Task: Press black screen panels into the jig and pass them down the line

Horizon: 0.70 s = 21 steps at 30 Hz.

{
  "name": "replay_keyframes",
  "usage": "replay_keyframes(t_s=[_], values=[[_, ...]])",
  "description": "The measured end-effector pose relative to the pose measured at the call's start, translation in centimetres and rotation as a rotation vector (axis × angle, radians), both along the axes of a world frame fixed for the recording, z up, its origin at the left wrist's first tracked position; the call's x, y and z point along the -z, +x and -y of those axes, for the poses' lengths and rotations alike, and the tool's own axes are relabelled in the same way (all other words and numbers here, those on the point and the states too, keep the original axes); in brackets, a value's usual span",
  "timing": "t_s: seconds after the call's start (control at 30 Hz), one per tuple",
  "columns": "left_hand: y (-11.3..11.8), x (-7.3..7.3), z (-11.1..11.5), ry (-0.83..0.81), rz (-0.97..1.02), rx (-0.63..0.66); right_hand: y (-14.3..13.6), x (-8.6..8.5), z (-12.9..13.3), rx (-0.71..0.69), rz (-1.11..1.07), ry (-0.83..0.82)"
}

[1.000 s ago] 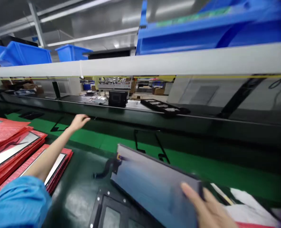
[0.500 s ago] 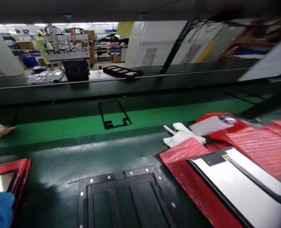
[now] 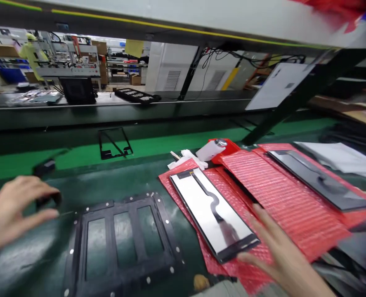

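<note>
My left hand (image 3: pixel 18 212) is curled around a blurred, thin black part (image 3: pixel 45 168), held above the bench's left side. Its full shape cannot be made out. Over at the right, my right hand (image 3: pixel 282 251) has its fingers spread beside the lower corner of a display panel (image 3: pixel 201 206). This panel has a white back, dark edges and a curved black ribbon cable, and it lies on red bubble wrap (image 3: pixel 206 262). Between my hands a black frame-shaped fixture (image 3: pixel 108 243) with windows and round silvery dots lies flat.
A thin black frame (image 3: pixel 116 154) lies on the green belt (image 3: pixel 158 144). Near the panel are white wipes (image 3: pixel 187 160) and a white bottle (image 3: pixel 210 149). A second panel (image 3: pixel 319 179) rests on red wrap at the right. A slanted dark post (image 3: pixel 294 99) stands behind.
The view has swung right and my left hand has come back from the belt with the black part. My right hand has entered beside the display panel.
</note>
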<state>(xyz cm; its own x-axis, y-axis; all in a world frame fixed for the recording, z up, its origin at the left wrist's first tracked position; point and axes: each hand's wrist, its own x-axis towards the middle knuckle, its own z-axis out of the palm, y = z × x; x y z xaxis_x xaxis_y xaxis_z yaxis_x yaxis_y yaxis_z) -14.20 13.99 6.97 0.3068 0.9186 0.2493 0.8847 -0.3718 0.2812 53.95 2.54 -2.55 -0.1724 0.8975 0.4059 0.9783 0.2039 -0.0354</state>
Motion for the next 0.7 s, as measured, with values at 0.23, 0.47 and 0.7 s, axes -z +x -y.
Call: replay_keyframes(t_s=[0.23, 0.47, 0.7], values=[[12.8, 7.0, 12.6, -0.225, -0.125, 0.329, -1.4, 3.0, 1.0, -0.271, 0.22, -0.004], [12.4, 7.2, 13.2, -0.315, -0.156, 0.376, -0.9, 2.7, 3.2, -0.35, 0.333, 0.139], [11.7, 12.2, 14.6, -0.005, -0.208, 0.279, 0.1, 0.3, 1.6, -0.332, 0.35, 0.18]])
